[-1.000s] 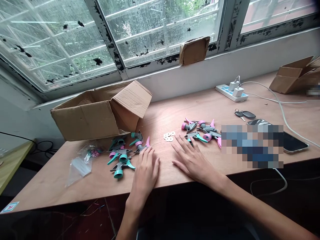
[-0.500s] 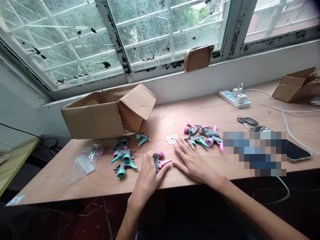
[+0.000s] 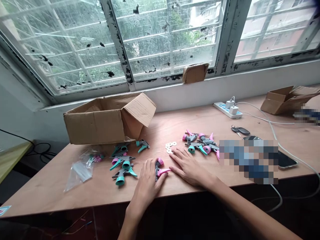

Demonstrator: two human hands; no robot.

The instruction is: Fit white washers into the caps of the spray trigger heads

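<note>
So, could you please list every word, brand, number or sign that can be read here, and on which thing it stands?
None can be read with certainty.
Sticker on the near left corner of the table: a reddish mark, too small and cut off by the picture's edge.
Power strip: no lettering clear enough to read.
Spray head at the left hand: no readable marking.

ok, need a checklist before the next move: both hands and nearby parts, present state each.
1. Left grip on pink-and-gray trigger sprayer head: ok, hand curled over it.
2. Right grip empty: cannot tell, palm down.
3. Right grip clear of pink trigger: not ok, thumb touching or nearly so.
4. White washers lying on wooden table: ok.
5. Pink collar contents: cannot tell, inside not visible.
</note>
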